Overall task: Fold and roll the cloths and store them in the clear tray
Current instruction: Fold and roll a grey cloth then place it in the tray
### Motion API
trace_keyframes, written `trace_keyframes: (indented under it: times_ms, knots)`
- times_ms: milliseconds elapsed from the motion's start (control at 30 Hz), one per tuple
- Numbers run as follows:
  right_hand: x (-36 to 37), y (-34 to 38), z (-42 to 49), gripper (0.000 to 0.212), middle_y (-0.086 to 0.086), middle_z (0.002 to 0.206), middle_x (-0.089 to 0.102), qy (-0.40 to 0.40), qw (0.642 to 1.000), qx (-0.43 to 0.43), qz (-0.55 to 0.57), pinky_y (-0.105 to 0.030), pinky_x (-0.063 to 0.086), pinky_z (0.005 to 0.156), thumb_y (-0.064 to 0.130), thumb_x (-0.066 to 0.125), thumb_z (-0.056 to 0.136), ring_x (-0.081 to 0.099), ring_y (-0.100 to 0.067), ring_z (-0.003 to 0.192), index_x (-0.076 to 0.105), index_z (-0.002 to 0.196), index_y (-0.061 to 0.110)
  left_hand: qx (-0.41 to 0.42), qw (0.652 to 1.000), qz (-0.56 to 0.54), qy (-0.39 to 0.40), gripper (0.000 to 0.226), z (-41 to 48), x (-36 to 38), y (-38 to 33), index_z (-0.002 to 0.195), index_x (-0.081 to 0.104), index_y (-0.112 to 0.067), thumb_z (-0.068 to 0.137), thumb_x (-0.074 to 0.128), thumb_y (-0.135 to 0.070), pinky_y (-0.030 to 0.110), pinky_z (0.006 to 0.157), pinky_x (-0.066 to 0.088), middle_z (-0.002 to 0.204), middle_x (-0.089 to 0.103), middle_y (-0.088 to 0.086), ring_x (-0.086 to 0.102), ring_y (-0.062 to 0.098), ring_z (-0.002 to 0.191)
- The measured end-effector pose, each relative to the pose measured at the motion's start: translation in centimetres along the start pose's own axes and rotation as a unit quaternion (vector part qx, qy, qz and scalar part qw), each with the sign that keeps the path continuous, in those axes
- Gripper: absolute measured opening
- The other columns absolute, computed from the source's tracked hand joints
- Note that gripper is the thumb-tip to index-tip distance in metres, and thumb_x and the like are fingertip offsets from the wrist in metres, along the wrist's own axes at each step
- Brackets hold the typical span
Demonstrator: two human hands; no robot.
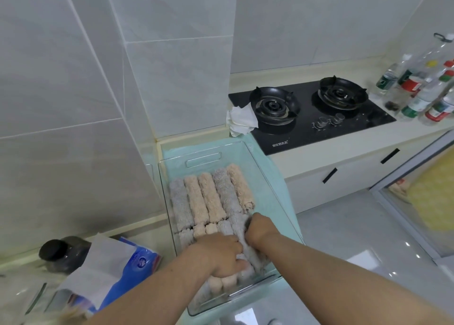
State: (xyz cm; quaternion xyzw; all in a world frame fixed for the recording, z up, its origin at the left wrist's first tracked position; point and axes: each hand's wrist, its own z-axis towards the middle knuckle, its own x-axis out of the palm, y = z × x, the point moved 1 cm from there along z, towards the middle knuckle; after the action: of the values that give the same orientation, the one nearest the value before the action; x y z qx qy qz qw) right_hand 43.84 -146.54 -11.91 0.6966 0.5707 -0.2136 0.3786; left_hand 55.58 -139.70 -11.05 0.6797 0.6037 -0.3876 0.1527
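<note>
A clear tray (267,184) lies on a pale green mat on the counter. Its far half holds a row of several rolled cloths (211,197), grey and peach, side by side. More rolls fill the near half. My left hand (221,256) presses down on the near rolls, fingers curled against a grey rolled cloth (248,248). My right hand (259,229) grips the far end of that same grey roll at the right side of the near row. Both hands are inside the tray.
A black two-burner gas stove (312,111) sits to the right, with a crumpled white cloth (242,120) at its left edge. Several bottles (422,91) stand at far right. A blue-and-white packet (118,263) and a dark-lidded jar (61,253) lie at left.
</note>
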Motion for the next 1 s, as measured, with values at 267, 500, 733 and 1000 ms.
trace_keyframes:
  times_ms: [267, 500, 733, 1000]
  knots:
    - [-1.1, 1.8, -2.6, 0.03, -0.017, 0.12, 0.063, -0.009, 0.998, -0.045, -0.04, -0.034, 0.048, 0.082, 0.01, 0.042, 0.096, 0.06, -0.03, 0.109, 0.062, 0.116, 0.0, 0.016, 1.0, 0.011, -0.003, 0.058, 0.9, 0.2, 0.3, 0.127, 0.053, -0.024, 0.093, 0.027, -0.063, 0.042, 0.091, 0.045, 0.137, 0.049, 0.003, 0.053, 0.029, 0.113]
    - [-2.4, 1.1, -4.3, 0.018, -0.007, 0.09, 0.06, 0.213, 0.953, 0.107, 0.185, -0.033, 0.045, 0.071, 0.009, 0.039, 0.081, 0.055, -0.023, 0.079, 0.056, 0.084, 0.013, 0.026, 0.998, 0.056, 0.004, 0.059, 0.6, -0.3, -0.3, 0.147, 0.035, -0.027, 0.097, 0.028, -0.057, 0.041, 0.096, 0.039, 0.155, 0.027, -0.003, 0.042, 0.031, 0.13]
    - [-2.1, 0.5, -3.0, 0.017, -0.008, 0.069, 0.056, 0.266, 0.92, 0.111, 0.267, -0.026, 0.038, 0.063, 0.008, 0.048, 0.043, 0.053, -0.024, 0.065, 0.051, 0.059, 0.014, 0.024, 0.998, 0.052, -0.006, 0.054, 0.4, -0.3, -0.3, 0.141, 0.042, -0.034, 0.095, 0.03, -0.059, 0.043, 0.093, 0.043, 0.151, 0.029, 0.0, 0.047, 0.031, 0.122]
    - [-4.4, 1.7, -5.6, 0.022, -0.006, 0.07, 0.056, 0.141, 0.956, 0.096, 0.239, -0.02, 0.038, 0.052, 0.009, 0.04, 0.091, 0.052, -0.017, 0.059, 0.053, 0.073, 0.011, 0.03, 0.998, 0.048, -0.018, 0.053, 0.9, -0.3, -0.7, 0.138, 0.044, -0.033, 0.093, 0.03, -0.059, 0.043, 0.095, 0.042, 0.152, 0.029, 0.001, 0.044, 0.031, 0.125]
